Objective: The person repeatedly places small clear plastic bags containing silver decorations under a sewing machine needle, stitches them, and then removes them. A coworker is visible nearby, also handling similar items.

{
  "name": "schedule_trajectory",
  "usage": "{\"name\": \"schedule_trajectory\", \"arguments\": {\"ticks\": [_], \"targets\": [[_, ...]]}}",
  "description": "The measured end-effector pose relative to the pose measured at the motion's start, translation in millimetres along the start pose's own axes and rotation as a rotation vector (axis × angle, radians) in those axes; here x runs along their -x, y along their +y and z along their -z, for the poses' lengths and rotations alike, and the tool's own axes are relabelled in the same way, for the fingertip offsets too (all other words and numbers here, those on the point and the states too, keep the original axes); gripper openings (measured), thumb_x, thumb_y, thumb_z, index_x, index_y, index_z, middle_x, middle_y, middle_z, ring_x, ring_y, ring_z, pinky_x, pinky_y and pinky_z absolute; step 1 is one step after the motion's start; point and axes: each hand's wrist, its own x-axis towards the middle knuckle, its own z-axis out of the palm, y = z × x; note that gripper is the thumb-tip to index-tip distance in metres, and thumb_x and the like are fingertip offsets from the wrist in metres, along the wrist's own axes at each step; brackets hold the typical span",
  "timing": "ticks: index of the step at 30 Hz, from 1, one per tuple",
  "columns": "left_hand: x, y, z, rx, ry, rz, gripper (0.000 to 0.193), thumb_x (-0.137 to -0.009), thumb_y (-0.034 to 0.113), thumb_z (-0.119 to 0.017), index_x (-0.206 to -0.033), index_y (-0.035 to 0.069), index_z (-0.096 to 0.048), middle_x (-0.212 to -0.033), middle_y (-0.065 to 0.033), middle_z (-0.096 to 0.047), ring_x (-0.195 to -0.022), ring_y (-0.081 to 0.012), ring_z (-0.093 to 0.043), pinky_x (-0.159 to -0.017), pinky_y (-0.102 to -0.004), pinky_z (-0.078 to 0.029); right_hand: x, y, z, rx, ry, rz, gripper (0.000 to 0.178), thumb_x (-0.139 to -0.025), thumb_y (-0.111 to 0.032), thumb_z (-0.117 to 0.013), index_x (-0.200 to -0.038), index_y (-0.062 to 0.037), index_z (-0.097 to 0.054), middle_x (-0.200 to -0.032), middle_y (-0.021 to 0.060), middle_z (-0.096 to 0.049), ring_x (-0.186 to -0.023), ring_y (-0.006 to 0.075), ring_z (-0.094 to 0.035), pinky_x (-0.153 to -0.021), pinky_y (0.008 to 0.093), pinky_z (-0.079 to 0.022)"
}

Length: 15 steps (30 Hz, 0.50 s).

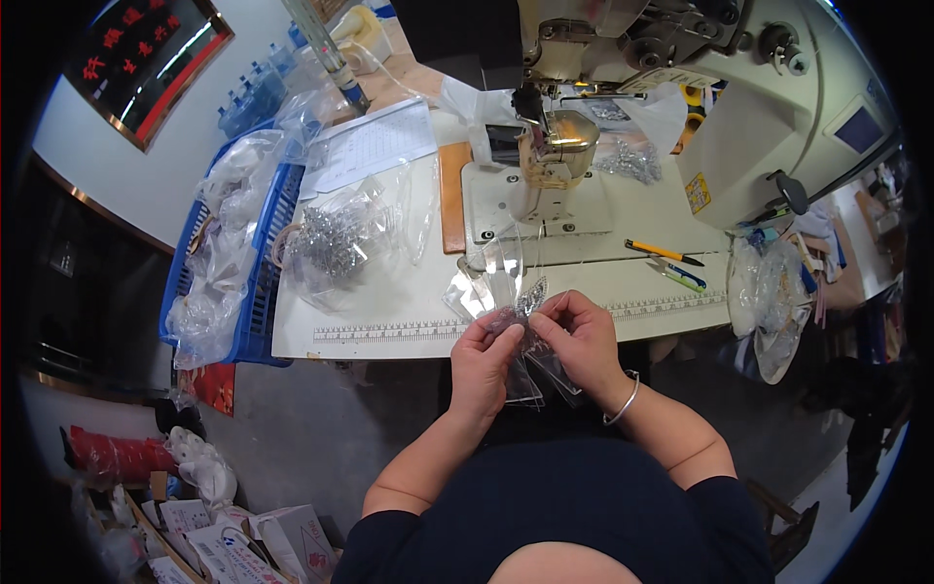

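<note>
A bow-like piece of clear plastic (498,273) fans out over the table's front edge, with its lower flaps hanging below. At its middle sits a silvery leaf-shaped ornament (531,295). My left hand (484,362) pinches the gathered plastic from the left, thumb and fingers closed. From the other side my right hand (582,341), with a bangle at the wrist, pinches it beside the ornament. The fingers cover the gathered centre. Just beyond the hands stands the post of a sewing machine (559,165).
On the table (623,292), a printed ruler strip runs along the front edge. A yellow pen (664,253) and green thread snips (678,276) lie at right. Silvery pieces on plastic (341,238) lie left, beside a blue basket (258,263). Cardboard boxes (229,550) stand on the floor.
</note>
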Motion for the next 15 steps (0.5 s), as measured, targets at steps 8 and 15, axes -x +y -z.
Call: {"name": "schedule_trajectory", "arguments": {"ticks": [8, 15], "targets": [[-2.2, 1.5, 6.7, -0.133, -0.080, -0.071, 0.029, -0.084, -0.001, -0.061, -0.111, -0.005, -0.054, -0.099, -0.0088, -0.062, -0.087, -0.0108, -0.060, -0.079, -0.0225, -0.049, -4.2, -9.6, 3.5, 0.114, -0.045, 0.058, 0.009, -0.080, -0.008, -0.067, -0.080, -0.0015, -0.060, -0.067, 0.0011, -0.060, -0.062, 0.0047, -0.053, -0.059, 0.0206, -0.044], [-3.3, 4.8, 7.2, -0.118, -0.132, -0.022, 0.028, -0.086, 0.001, -0.059, -0.113, -0.004, -0.054, -0.098, -0.0075, -0.062, -0.086, -0.0108, -0.059, -0.075, -0.0228, -0.049, -5.0, -10.4, 6.0, 0.068, -0.040, -0.006, 0.009, -0.080, -0.007, -0.067, -0.082, -0.0003, -0.061, -0.069, 0.0015, -0.061, -0.063, 0.0049, -0.054, -0.060, 0.0208, -0.045]]}}
